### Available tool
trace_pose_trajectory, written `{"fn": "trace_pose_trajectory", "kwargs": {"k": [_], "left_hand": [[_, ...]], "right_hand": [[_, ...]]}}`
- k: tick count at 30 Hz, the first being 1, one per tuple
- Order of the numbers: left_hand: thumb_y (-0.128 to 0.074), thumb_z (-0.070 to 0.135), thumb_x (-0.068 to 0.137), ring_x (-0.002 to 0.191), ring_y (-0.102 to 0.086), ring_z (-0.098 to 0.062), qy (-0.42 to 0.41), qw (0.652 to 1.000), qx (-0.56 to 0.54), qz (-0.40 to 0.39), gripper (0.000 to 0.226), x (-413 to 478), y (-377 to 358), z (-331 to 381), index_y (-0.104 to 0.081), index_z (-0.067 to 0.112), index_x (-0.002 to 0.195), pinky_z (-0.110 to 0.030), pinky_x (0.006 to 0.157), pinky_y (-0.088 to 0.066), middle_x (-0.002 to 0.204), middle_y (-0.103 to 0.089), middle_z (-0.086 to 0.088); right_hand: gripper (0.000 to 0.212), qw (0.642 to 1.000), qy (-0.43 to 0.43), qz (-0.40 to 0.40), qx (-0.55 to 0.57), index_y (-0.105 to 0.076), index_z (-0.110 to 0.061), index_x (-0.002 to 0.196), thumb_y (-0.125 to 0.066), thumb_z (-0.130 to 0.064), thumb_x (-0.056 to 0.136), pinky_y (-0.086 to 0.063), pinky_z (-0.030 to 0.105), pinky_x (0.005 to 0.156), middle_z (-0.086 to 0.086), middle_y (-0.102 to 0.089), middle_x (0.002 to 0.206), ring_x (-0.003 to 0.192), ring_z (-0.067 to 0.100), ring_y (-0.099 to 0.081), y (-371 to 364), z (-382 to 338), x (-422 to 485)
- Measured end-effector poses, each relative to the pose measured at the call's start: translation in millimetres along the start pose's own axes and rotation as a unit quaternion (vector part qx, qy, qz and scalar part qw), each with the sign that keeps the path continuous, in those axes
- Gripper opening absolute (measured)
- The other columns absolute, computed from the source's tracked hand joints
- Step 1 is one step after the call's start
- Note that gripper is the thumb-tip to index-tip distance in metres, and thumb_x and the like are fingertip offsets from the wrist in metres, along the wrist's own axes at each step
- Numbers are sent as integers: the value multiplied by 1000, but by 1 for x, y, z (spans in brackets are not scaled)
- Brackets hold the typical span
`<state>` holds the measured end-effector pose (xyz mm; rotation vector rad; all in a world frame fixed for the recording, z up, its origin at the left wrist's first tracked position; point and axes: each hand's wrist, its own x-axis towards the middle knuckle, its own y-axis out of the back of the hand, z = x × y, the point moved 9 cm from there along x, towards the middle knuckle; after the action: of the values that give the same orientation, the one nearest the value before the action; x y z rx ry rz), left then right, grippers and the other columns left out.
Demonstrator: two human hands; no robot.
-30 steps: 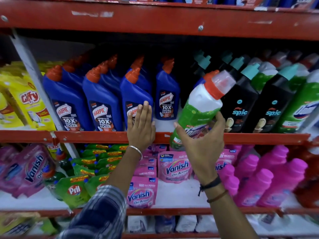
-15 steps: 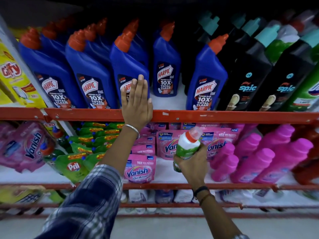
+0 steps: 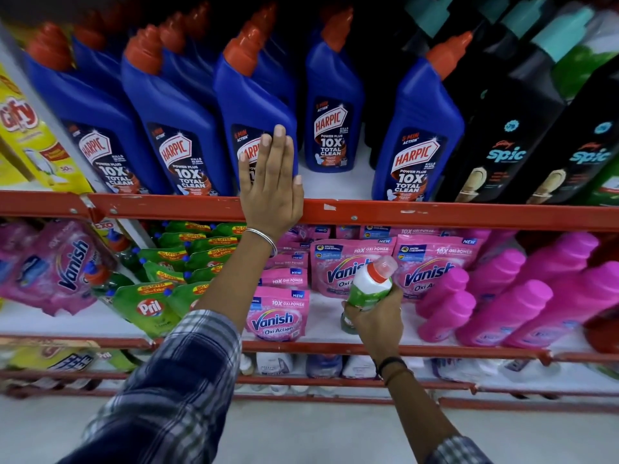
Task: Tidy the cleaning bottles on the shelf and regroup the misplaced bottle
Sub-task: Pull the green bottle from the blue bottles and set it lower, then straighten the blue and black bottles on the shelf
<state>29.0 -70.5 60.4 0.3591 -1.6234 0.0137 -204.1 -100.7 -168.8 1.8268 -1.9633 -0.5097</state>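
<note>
My right hand (image 3: 375, 321) grips a green and white bottle with an orange collar and clear cap (image 3: 368, 286), held in front of the lower shelf's pink pouches. My left hand (image 3: 269, 187) lies flat with fingers together against the front of a blue Harpic bottle (image 3: 258, 105) and on the red shelf rail (image 3: 435, 214). Several blue Harpic bottles with orange caps stand along this shelf, one of them (image 3: 418, 128) beside the black Spic bottles (image 3: 509, 128). A gap of bare white shelf (image 3: 335, 182) lies between the third front Harpic and that one, with a Harpic bottle (image 3: 331, 112) set back behind it.
Green bottles (image 3: 582, 61) stand behind the Spic ones at the right. Yellow Gify packs (image 3: 26, 135) sit at the far left. Below are pink Vanish pouches (image 3: 278, 316), green Pril pouches (image 3: 150, 306) and magenta bottles (image 3: 502, 306). More goods fill the bottom shelf.
My right hand has brought the green bottle down from the upper shelf to the lower shelf level. A blue Harpic bottle shows where it stood. The left hand has stayed on its bottle.
</note>
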Motion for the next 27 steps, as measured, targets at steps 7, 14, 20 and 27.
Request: {"fn": "trace_pose_trajectory", "kwargs": {"k": [7,14,20,27], "left_hand": [[-32,27,98,149,1,-13,3,1000,1,2,55,-1,2,-1,-23,7,148,-41,121,-3,152,-27,-8],[-33,27,98,150,-2,-15,-13,1000,-2,12,62,-1,5,2,-11,10,154,-42,121,-3,163,2,2],[-35,26,97,150,-4,-15,-9,1000,-18,12,64,-1,6,2,-9,11,154,-44,121,-4,163,1,1],[-37,25,95,150,-4,-15,-9,1000,-25,11,66,0,6,2,-10,11,154,-44,120,-5,163,0,2]], "right_hand": [[103,996,80,23,-25,-40,-1,128,-77,-67,58,-56,46,82,17,-55,122,109,34,-59,17,-18,-14],[76,929,240,231,163,-38,-3,129,-73,-45,76,-36,33,107,11,-40,129,122,30,-43,110,-139,10],[101,950,208,210,100,-22,4,141,-81,-37,70,-20,20,110,24,-28,143,132,31,-27,100,-201,47],[111,955,171,234,65,-15,5,145,-81,-40,68,-40,47,102,25,-33,141,126,39,-38,98,-210,65]]}}
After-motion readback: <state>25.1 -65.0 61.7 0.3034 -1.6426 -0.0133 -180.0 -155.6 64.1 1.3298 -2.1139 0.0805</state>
